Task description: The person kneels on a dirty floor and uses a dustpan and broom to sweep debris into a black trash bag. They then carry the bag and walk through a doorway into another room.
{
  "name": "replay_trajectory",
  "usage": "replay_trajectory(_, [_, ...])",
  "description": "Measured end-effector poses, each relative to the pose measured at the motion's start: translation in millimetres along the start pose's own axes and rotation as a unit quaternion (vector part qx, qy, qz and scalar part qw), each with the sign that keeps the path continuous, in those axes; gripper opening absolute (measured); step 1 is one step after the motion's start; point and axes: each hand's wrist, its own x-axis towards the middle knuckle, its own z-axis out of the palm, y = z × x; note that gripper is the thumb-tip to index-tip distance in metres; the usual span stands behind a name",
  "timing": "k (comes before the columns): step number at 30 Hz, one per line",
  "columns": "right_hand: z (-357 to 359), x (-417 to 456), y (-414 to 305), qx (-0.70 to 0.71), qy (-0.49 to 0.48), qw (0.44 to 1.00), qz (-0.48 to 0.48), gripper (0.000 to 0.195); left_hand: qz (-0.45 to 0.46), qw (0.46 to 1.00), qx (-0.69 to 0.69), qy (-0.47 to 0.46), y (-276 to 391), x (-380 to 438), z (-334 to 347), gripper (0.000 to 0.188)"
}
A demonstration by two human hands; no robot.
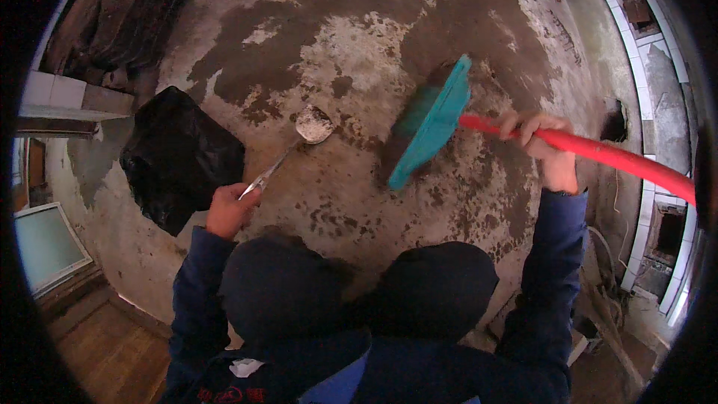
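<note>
My left hand grips the handle of a metal ladle or small scoop, whose bowl lies low over the floor with pale stuff in it. Just left of that hand stands a black plastic bag; its contents are hidden. My right hand is closed around the red handle of a broom with a teal head. The broom head, tilted and slightly blurred, is over the floor to the right of the scoop. My bent knees are below, between the hands.
The rough concrete floor has dark damp patches and crumbs. Dark stacked material lies at upper left, above white tiles. A framed glass pane leans at left. Along the right run a white-tiled ledge, a wall hole and loose hoses.
</note>
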Motion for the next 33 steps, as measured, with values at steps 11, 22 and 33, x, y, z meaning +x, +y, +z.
replay_trajectory(11, [9.2,51.6,63.5,-0.12,0.359,0.925,0.016,0.015,0.002,0.997,0.022,-0.07,4.4,3.7,19.1,0.029])
replay_trajectory(22, [42.5,-61.4,26.7,-0.136,0.353,0.926,0.001,0.014,0.029,0.997,0.011,-0.073,18.0,16.4,22.8,0.033])
replay_trajectory(33, [-67.6,-70.2,51.0,-0.057,0.618,0.783,-0.047,0.028,0.034,0.989,0.078,-0.124,18.1,25.9,35.6,0.03])
